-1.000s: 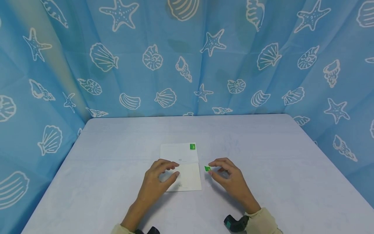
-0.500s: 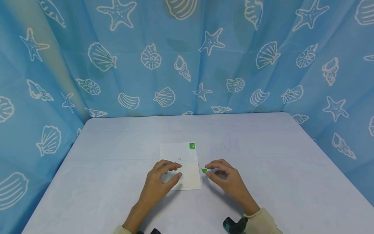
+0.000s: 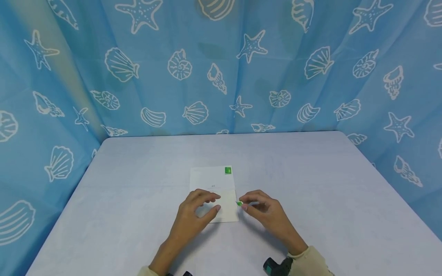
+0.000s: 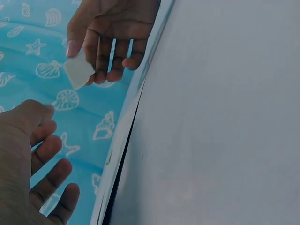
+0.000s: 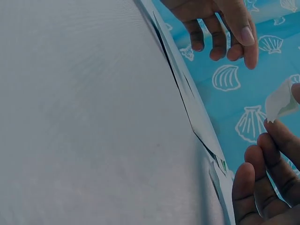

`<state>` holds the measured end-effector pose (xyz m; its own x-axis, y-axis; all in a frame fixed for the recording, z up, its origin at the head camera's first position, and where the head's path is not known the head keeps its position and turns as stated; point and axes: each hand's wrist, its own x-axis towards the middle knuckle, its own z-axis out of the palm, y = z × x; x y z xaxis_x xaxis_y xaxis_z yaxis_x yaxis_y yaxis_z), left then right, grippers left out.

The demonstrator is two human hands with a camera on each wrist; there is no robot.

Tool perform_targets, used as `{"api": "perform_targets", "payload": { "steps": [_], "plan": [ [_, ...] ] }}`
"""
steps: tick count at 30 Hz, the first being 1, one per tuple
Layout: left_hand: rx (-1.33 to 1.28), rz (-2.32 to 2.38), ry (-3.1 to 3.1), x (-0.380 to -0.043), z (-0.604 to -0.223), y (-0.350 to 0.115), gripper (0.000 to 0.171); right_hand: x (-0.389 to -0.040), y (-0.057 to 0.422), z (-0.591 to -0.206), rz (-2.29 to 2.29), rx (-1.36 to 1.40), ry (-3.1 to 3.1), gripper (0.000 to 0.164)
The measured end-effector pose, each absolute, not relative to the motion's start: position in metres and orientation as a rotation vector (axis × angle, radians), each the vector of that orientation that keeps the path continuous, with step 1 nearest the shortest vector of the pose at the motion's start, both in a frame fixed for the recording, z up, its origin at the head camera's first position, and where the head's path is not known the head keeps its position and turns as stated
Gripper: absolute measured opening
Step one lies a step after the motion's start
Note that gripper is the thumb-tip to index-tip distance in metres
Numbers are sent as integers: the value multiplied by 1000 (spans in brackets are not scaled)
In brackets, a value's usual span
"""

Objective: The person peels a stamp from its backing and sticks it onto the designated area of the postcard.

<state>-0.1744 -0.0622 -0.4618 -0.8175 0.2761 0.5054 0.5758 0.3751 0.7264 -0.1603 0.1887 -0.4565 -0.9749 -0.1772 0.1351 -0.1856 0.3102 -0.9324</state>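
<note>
My right hand (image 3: 267, 212) pinches a small green stamp (image 3: 239, 203) between thumb and forefinger, beside the right edge of the nearer white envelope (image 3: 228, 212). In the left wrist view the pale back of this stamp (image 4: 78, 71) faces the camera; the right wrist view shows the stamp (image 5: 280, 101) bent. Over the left part of the same envelope hovers my left hand (image 3: 191, 214), fingers loosely curved, with nothing in it. A second white envelope (image 3: 207, 176) lies just beyond, a green stamp (image 3: 228, 170) at its top right corner.
A pale cloth covers the table (image 3: 310, 172). Behind it hangs a blue curtain (image 3: 193, 88) with white shells and starfish. A dark wrist camera (image 3: 276, 266) sits by the right sleeve (image 3: 309, 262).
The right hand has moved slightly left and down with the stamp, up to the nearer envelope's edge. The stamp now shows less of its green face. The left hand has drifted a little right.
</note>
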Motion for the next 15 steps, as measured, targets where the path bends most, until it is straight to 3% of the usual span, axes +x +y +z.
{"api": "perform_targets", "payload": {
  "steps": [15],
  "plan": [
    [-819, -1439, -2312, -169, -460, -55, 22, -158, 183, -456, 2126, 485, -2459, 24]
  ]
}}
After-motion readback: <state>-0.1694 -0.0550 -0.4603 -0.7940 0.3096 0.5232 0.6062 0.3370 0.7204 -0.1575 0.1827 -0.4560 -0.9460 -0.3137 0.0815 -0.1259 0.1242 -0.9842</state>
